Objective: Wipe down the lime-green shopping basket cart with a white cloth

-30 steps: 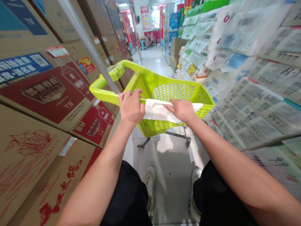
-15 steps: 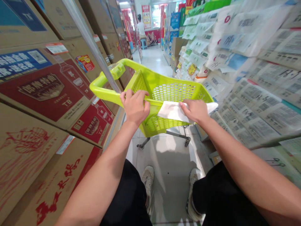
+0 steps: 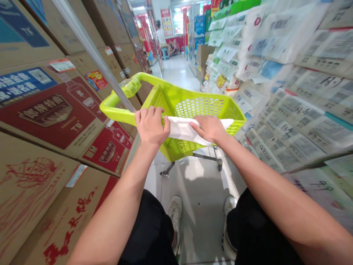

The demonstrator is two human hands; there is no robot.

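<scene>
A lime-green plastic shopping cart [image 3: 200,96] stands sideways before me, its handle end to the left. My left hand [image 3: 151,125] is wrapped over the near rim close to the handle, beside a grey metal pole [image 3: 95,51]. Over the same rim, further right, lies a white cloth [image 3: 180,129]. My right hand [image 3: 208,129] presses on this cloth with its fingers curled over the rim, so part of the cloth is hidden. The cloth's left end reaches my left thumb. Through the perforated walls no goods show inside the basket.
Stacked cardboard cartons [image 3: 55,110] line the left side. Packs of paper tissue [image 3: 298,121] are piled along the right. A tiled aisle [image 3: 178,71] runs ahead to a blue stool [image 3: 164,53] and a person in white. The cart's wheels [image 3: 219,164] rest on the floor near my shoes.
My right hand has slid left along the rim with the white cloth, closer to my left hand. My left hand keeps its grip near the handle. The view has shifted slightly.
</scene>
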